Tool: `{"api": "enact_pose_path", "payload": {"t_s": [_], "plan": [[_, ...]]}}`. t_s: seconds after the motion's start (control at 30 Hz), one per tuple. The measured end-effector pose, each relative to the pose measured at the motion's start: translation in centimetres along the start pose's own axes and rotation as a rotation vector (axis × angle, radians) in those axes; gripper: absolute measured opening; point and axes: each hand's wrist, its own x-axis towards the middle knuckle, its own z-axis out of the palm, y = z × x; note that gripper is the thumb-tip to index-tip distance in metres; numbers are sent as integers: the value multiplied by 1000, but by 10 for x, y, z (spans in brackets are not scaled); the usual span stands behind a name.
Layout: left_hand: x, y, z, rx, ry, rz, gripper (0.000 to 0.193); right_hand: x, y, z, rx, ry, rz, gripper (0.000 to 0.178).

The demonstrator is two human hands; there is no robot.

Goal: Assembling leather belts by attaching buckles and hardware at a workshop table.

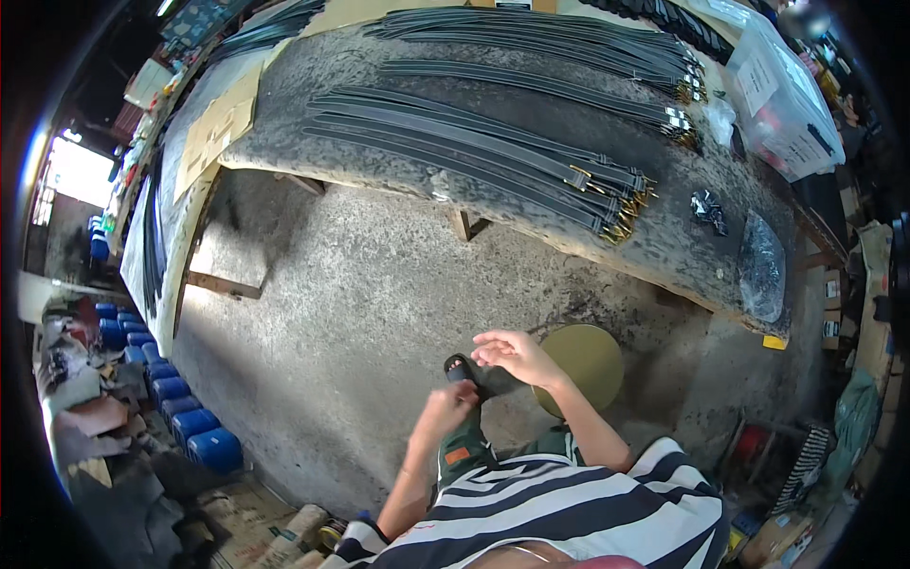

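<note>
My right hand [508,356] is in the air before my body, beside a round gold-coloured stool top [581,370]. Its fingers are loosely bent and apart, with nothing visible in them. Lower and to its left is my left hand [447,410], smeared by motion, so its fingers cannot be made out. Neither hand touches the long worktable [379,175] beyond them. Dark belts with gold buckles lie across it: a near bundle [455,142], a middle bundle [531,81] and a far bundle [531,33].
A clear plastic bin [782,104] stands at the table's right end, near small dark pieces in plastic [708,212] and a flat clear bag [761,266]. Cardboard [218,128] covers the left corner. Blue drums [210,441] line the floor at left, beside piled scraps [104,455].
</note>
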Motion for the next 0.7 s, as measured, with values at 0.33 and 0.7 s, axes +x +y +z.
{"api": "enact_pose_path", "payload": {"t_s": [0.33, 0.7], "plan": [[285, 58, -171, 419, -87, 546, 19, 40, -76, 2, 64, 492, -52, 31], [620, 209, -163, 754, -14, 705, 38, 129, -215, -396, -1083, 1087, -197, 28]]}}
